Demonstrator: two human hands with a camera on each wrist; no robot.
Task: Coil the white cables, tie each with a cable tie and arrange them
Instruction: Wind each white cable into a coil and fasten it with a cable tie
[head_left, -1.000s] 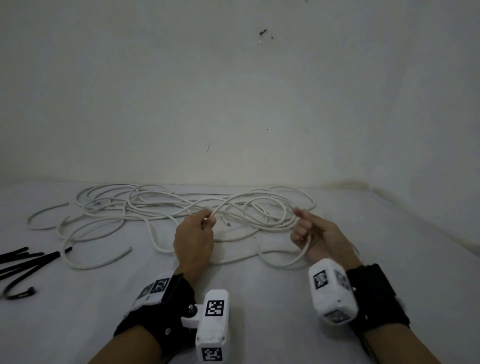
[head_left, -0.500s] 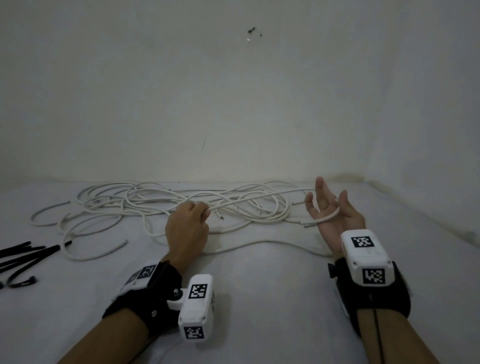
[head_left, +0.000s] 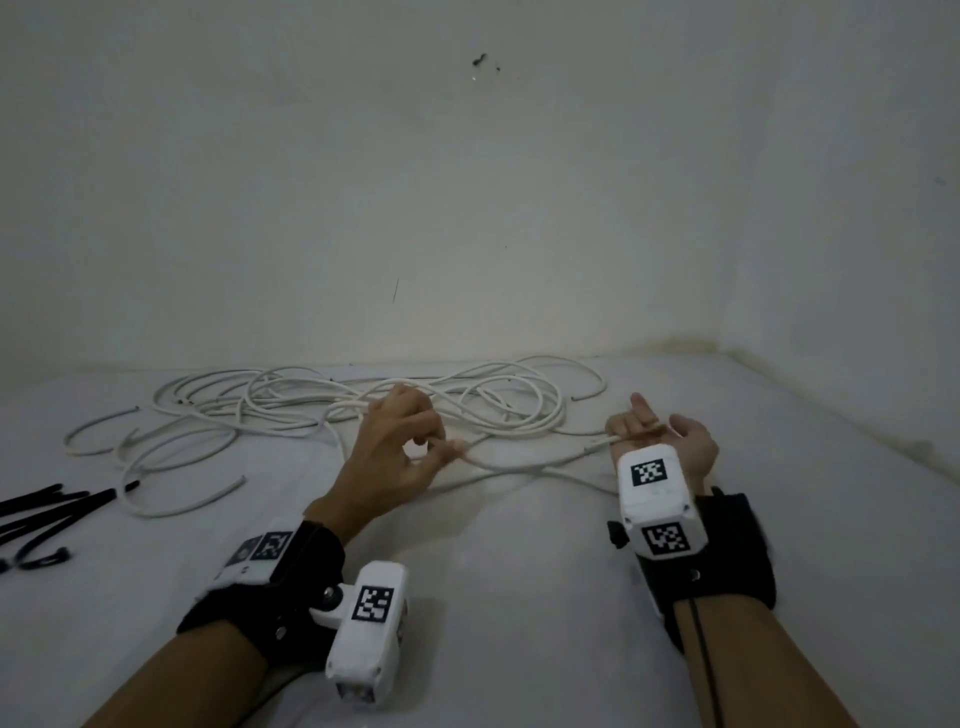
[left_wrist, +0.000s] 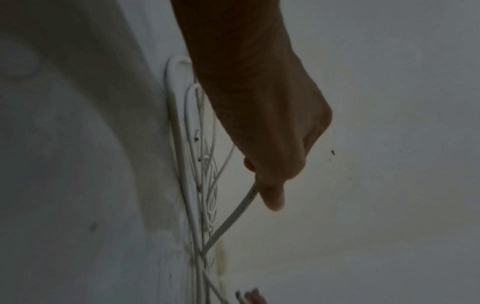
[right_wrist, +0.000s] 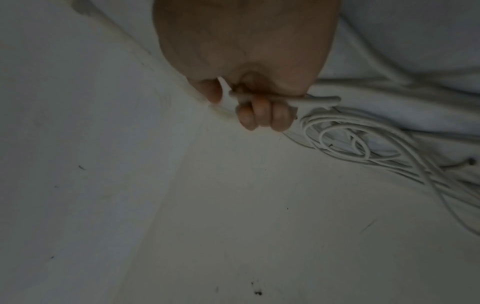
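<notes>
Starting first coil: right hand (head_left: 662, 441) grip curls round white cable (head_left: 519, 465) end as anchor; left hand (head_left: 395, 447) grip pinches same cable, feeding slack from tangle (head_left: 311, 405).

Cable heap (head_left: 363, 410): loose on the counter (head_left: 519, 571), at 12 o'clock before the wall (head_left: 467, 208). Cable ties (head_left: 47, 512): on the counter at 9 o'clock, left of the heap, apart from it. Left hand (head_left: 395, 457) at the heap's near edge; right hand (head_left: 660, 441) at 2 o'clock, one strand (head_left: 530, 465) between the hands.

Bare room: scuffed wall (head_left: 467, 208), white floor (head_left: 519, 597).
</notes>
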